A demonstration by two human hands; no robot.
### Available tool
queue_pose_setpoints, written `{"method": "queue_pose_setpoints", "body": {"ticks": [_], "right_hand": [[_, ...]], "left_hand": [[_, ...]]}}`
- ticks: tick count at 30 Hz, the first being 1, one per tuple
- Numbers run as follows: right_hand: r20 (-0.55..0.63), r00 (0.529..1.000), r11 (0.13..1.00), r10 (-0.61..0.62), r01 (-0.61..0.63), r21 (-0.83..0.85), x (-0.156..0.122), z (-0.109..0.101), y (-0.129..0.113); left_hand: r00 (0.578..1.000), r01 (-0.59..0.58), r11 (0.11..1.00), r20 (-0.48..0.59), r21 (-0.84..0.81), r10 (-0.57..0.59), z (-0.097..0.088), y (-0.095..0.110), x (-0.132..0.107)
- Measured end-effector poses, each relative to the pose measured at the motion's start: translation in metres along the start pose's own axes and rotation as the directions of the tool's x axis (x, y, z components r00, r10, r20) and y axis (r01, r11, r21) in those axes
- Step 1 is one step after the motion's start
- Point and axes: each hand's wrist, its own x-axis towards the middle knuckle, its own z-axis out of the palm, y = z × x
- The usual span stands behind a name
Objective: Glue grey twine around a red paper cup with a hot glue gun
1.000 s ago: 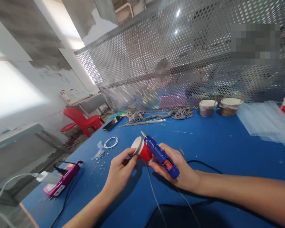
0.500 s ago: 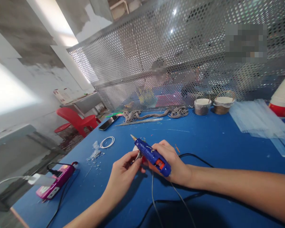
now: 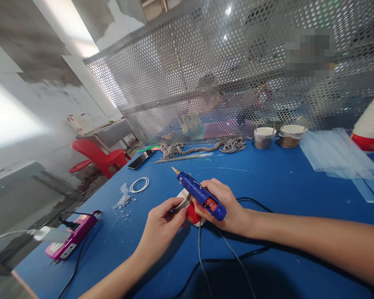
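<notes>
My right hand (image 3: 226, 203) is wrapped around a blue glue gun (image 3: 200, 195) whose brass nozzle points up and to the left. Under the gun sits a small red cup (image 3: 191, 212) with a white rim, resting on the blue table (image 3: 283, 187). My left hand (image 3: 162, 226) pinches a thin grey cord (image 3: 184, 203) against the cup's side. The cord trails down toward me across the table. Both hands meet at the cup.
A pink device (image 3: 71, 236) with a black cable lies at the left edge. A white ring (image 3: 139, 184), a phone (image 3: 140, 159), cord bundles (image 3: 202, 147), two wrapped cups (image 3: 264, 137), clear plastic sheets (image 3: 336, 154) and stacked cups (image 3: 372, 124) lie further back. A perforated metal screen (image 3: 205, 74) with people behind it closes the far side.
The cup has turned from lying with its white base toward me to sitting low under the glue gun. My left hand has moved in and now pinches the cord at the cup.
</notes>
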Motion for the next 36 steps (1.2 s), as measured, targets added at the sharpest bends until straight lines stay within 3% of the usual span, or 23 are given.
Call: {"method": "queue_pose_setpoints", "body": {"ticks": [4,11,36], "right_hand": [[-0.017,1.000,1.000,-0.005,0.005,-0.020,0.0010,0.0005,-0.0010],[0.027,0.993,0.993,0.111,-0.110,-0.039,0.0023,0.0034,-0.0030],[-0.003,1.000,0.999,0.026,-0.026,-0.028,-0.0016,0.0022,-0.0026]], "left_hand": [[1.000,-0.020,1.000,-0.007,0.014,0.020,-0.0011,-0.0020,0.0011],[0.998,-0.050,0.997,-0.040,0.056,0.053,-0.0060,-0.0031,0.0040],[0.991,-0.127,0.987,-0.024,0.094,0.130,-0.0041,-0.0022,0.0017]]}}
